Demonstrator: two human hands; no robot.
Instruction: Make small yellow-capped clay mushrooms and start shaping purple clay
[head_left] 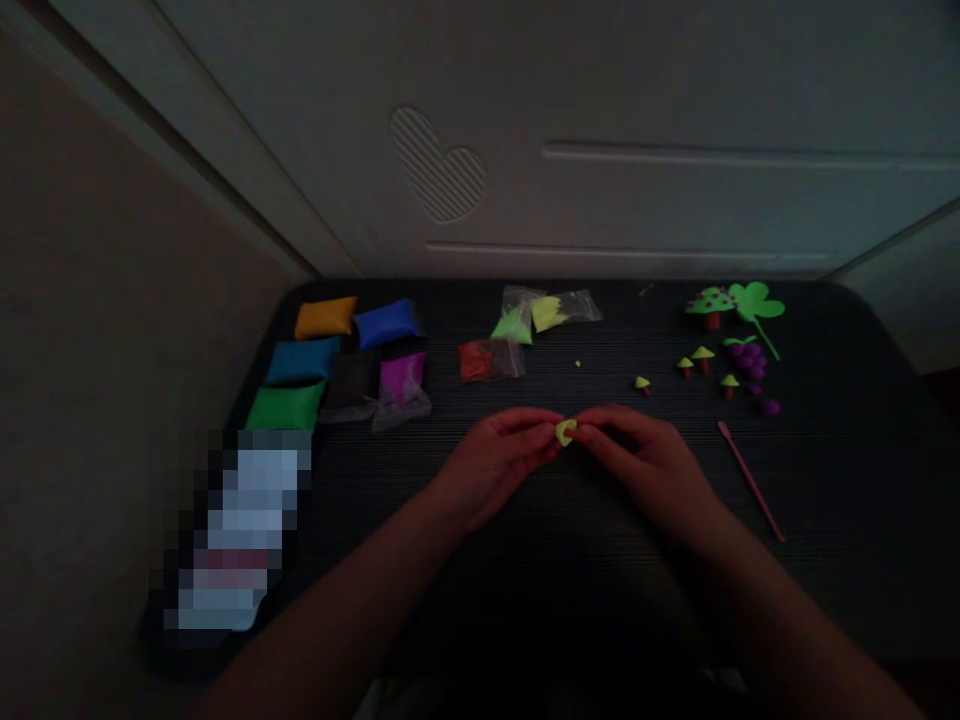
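Observation:
Between my fingertips is a small clay mushroom with a yellow cap (564, 432) and a brown stem (573, 433). My left hand (504, 452) pinches the cap from the left. From the right, my right hand (643, 452) grips the stem between thumb and fingers. Several finished-looking mushrooms, among them a small yellow-capped one (643, 385), stand on the dark table to the right of my hands. A pink modelling tool (750, 480) lies beside my right forearm. A tiny yellow bit of clay (577, 364) rests beyond my hands.
Colored clay packets, including a purple one (402, 385) and a green one (285, 406), lie at left above a blurred bright object (240, 540). Opened bags, one with red clay (480, 361), lie at the back. A large mushroom (711, 305), green clover (756, 303) and purple grapes (748, 358) stand back right.

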